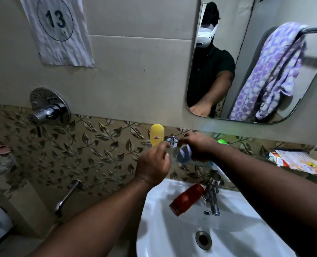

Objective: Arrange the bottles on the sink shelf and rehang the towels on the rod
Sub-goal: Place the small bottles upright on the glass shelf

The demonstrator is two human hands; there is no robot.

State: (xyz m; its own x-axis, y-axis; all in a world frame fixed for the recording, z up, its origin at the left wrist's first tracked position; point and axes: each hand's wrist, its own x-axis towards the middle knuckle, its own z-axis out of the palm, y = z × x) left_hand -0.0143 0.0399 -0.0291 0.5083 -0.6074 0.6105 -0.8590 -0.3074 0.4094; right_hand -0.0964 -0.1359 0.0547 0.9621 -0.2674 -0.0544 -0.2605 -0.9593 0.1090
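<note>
A yellow bottle (156, 134) stands upright at the left end of the glass shelf (265, 153) above the sink. My left hand (153, 163) reaches up just below it, fingers curled near its base. My right hand (195, 145) grips a pale blue-white bottle (184, 153) at the shelf's middle. A green cap (222, 141) peeks out behind my right wrist. A red bottle (187, 198) lies on its side in the white sink (161, 236), by the tap (213, 197). A purple patterned towel (272, 71) hangs on a rod, seen in the mirror.
Orange and white packets (298, 161) lie at the shelf's right end. A chrome shower mixer (49, 108) and a spout (66, 196) stick out of the leaf-patterned wall on the left. A paper sheet marked 13 (57, 28) hangs above them.
</note>
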